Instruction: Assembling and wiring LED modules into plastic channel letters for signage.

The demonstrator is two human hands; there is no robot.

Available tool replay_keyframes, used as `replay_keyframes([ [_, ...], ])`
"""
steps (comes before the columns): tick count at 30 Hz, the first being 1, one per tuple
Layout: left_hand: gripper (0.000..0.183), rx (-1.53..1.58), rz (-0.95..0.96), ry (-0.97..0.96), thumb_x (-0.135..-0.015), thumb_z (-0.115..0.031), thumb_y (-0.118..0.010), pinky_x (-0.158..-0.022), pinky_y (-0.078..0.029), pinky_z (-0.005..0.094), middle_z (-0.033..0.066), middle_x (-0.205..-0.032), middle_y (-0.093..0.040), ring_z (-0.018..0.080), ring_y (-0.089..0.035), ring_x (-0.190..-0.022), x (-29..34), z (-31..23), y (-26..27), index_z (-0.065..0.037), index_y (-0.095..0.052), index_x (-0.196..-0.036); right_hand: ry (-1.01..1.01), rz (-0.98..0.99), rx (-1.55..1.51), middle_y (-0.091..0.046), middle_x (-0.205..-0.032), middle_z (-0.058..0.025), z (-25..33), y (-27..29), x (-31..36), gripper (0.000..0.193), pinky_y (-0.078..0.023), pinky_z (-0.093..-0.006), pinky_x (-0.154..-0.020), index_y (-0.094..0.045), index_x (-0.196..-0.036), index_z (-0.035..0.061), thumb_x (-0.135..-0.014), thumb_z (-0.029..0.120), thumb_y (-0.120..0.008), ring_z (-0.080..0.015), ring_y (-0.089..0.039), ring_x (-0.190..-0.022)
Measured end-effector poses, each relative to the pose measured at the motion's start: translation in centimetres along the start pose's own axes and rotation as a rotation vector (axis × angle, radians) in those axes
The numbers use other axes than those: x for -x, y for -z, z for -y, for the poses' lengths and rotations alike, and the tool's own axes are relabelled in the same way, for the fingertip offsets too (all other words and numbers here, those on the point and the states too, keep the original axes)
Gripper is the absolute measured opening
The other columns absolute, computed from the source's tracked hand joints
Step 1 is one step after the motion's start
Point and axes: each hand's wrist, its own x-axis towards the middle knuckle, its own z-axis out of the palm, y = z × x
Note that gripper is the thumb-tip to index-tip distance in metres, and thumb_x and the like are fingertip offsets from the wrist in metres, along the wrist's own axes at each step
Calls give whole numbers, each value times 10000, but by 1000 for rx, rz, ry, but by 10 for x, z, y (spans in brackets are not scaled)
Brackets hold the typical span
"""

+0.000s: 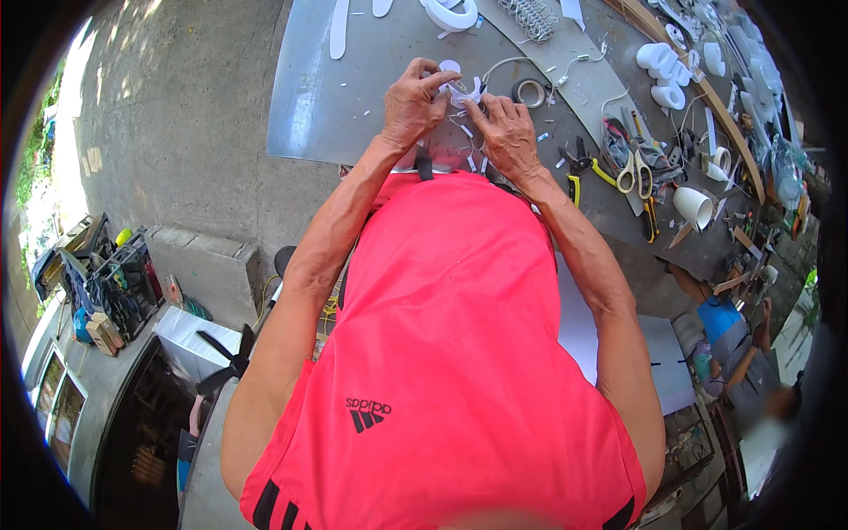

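Observation:
A small white curved piece [465, 95] is held between my two hands over the grey metal table [331, 115]. My left hand [415, 104] is closed, thumb and fingers pinching near its left end. On the other side my right hand [508, 132] is bent, with its fingertips against the piece. A thin pale wire [505, 64] rises close to the piece, but whether it joins it I cannot tell. Beside my right hand lies a dark roll of tape [529, 94]. Short wires with small white ends [466, 130] lie below the piece.
Right of my hands are yellow-handled pliers [590, 163], scissors [635, 174] and a white cup-like object [692, 207]. Several white rounded pieces [662, 66] sit near a wooden strip [738, 132]. Another person [738, 340] is at the far right. A black-bladed fan [231, 360] stands at the left.

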Motion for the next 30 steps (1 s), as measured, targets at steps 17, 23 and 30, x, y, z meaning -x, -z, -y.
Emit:
replay_keyframes([
  [17, 353, -152, 48, -257, -813, -55, -722, -836, -506, 389, 56, -1069, -681, 260, -649, -961, 28, -1, 4, -134, -730, -1157, -38, -12, -16, -598, -1145, -76, 3, -5, 0, 458, -444, -391, -830, -651, -1299, 112, -843, 95, -620, -241, -580, -1050],
  [23, 346, -234, 77, -324, -831, -119, -733, -838, -503, 389, 56, -1117, -674, 264, -648, -982, 28, -4, 3, -120, -716, -1176, -75, 14, -59, -609, -1155, -80, 6, -2, -1, 465, -453, -392, -840, -660, -1310, 132, -856, 45, -612, -252, -594, -1067],
  [30, 330, -377, 95, -344, -852, -153, -706, -813, -505, 371, 52, -1116, -646, 235, -638, -990, 28, -5, -3, -72, -703, -1171, -141, -41, -199, -631, -1109, -97, 1, 1, 3, 386, -478, -403, -865, -681, -1250, 104, -872, 47, -623, -272, -608, -1038],
])
